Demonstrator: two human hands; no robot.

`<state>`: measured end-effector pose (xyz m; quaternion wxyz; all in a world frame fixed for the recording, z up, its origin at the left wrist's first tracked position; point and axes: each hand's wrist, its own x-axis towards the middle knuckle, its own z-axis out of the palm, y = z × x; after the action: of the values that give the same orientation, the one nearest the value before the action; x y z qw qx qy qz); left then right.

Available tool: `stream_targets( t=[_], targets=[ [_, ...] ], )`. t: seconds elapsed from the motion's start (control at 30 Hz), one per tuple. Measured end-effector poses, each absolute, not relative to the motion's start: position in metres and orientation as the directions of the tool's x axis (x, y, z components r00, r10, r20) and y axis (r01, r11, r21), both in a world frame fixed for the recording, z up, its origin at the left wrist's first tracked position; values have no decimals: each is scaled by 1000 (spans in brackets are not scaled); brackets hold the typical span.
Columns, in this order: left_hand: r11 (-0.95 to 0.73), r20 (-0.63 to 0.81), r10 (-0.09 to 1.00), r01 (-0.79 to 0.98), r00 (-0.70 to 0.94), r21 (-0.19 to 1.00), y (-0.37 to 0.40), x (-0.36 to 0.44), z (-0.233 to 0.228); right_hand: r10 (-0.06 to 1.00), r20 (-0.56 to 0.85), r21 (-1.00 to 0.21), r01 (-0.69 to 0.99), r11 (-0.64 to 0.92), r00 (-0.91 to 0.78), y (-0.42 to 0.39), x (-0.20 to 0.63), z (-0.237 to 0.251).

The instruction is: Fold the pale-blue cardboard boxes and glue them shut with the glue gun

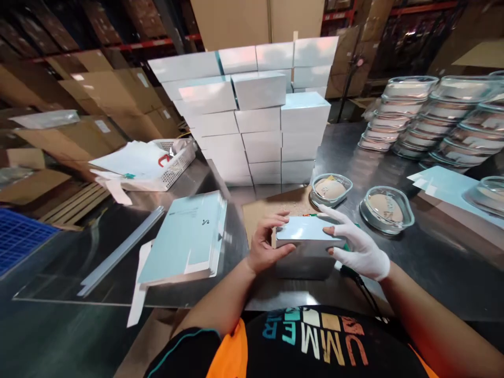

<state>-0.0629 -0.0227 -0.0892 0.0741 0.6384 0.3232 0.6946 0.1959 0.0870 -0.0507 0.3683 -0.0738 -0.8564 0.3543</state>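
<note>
A closed white box (305,229) is in front of me, over a brown cardboard sheet (260,215) on the metal table. My bare left hand (268,241) grips its left end, fingers at the far side and thumb along the near edge. My right hand (360,247), in a white glove with bare fingertips, holds the right end. Something green, partly hidden, shows behind the right fingers, and a dark cable (360,283) runs below that hand. Just beyond the box stand two glass containers, one (331,190) near the sheet and another (388,210) farther right.
Stacked white boxes (260,121) form a wall at the back. Glass containers are piled (452,121) at the right, near pale sheets (449,184). To the left lie flat cardboard blanks (185,236), clear strips (122,252) and a white basket (173,168) of papers.
</note>
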Motion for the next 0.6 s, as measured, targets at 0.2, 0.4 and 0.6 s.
stream_targets(
  t=[0.2,0.4,0.6],
  targets=[
    [-845,866,481,337,137,416,-28,-76,-69,258,616,-577,-203,791,-744,77,196,-39],
    [-843,854,487,354,185,405,-33,-72,-64,271,636,-556,-185,811,-722,78,202,-55],
    [-789,842,533,409,85,458,-34,-70,-64,587,382,-801,61,596,-714,71,196,-106]
  ],
)
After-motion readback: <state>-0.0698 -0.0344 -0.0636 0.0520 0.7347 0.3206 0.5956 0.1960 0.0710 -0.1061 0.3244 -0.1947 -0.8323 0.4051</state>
